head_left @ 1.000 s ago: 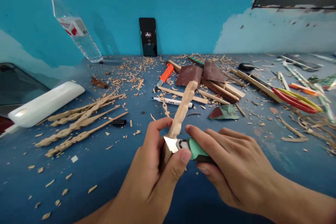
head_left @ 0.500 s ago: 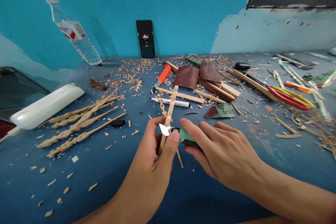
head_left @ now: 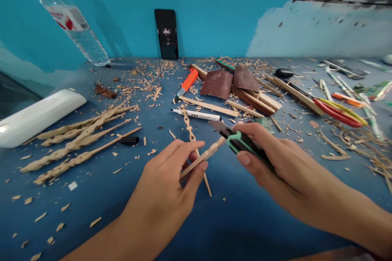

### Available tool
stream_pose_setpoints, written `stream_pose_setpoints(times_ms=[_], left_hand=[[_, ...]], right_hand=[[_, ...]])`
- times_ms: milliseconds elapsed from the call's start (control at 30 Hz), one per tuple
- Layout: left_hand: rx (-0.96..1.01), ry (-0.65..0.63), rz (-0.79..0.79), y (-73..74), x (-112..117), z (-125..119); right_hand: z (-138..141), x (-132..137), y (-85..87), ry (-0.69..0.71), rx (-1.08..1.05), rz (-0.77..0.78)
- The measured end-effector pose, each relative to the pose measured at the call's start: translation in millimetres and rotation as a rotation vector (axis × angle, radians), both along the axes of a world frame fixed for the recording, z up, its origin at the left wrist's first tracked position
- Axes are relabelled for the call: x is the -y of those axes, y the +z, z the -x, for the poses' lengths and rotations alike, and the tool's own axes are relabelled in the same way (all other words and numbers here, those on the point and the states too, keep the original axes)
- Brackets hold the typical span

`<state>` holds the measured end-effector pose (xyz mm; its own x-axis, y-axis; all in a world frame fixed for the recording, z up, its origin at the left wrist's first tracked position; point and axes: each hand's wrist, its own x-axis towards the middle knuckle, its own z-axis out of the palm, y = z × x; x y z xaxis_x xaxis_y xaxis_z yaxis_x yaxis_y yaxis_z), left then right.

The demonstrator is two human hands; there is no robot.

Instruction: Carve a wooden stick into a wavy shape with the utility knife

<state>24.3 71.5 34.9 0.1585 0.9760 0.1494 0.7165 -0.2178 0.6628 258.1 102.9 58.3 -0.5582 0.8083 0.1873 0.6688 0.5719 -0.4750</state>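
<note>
Stick [head_left: 202,158] now tipped low, nearly flat above desk [head_left: 239,220], no longer upright. Left hand [head_left: 171,183] grip pinched on its near end. Knife [head_left: 237,140] lifted off wood, blade clear; right hand [head_left: 272,159] grip wrapped around handle. Cut paused, looks like.

A small woodcarving workbench, home-made in feel: the blue tabletop [head_left: 251,228] is strewn with wood shavings [head_left: 147,81], a row of twisted carved sticks [head_left: 76,138], flat wood strips [head_left: 211,107], sheets of brown sandpaper [head_left: 219,83], an orange utility knife [head_left: 187,82] and red-handled pliers [head_left: 337,115] (a phone [head_left: 166,34] leans against the roughly painted turquoise wall [head_left: 214,4])
</note>
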Motion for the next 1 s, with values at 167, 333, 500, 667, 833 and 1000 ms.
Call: stream_pose_setpoints(times_ms=[167,333,500,667,833,1000], left_hand=[[-0.189,-0.085,-0.164,0.2,-4,-12],[-0.172,-0.165,-0.089,-7.2,-3,-22],[-0.162,-0.156,-0.145,-15.1,-3,-25],[-0.18,-0.149,-0.199,-17.0,-4,-26],[-0.186,-0.156,-0.202,-17.9,-1,-26],[-0.203,-0.177,-0.234,-17.6,0,-26]], right_hand=[[-13,23,-0.8,-0.023,0.049,-0.003],[-21,39,-13.9,-0.058,0.163,-0.089],[-16,41,-19.5,-0.074,0.276,-0.047],[-14,40,-21.0,-0.088,0.323,-0.105],[-12,47,-20.5,-0.097,0.43,-0.152],[0,62,-15.3,-0.132,0.503,-0.275]])
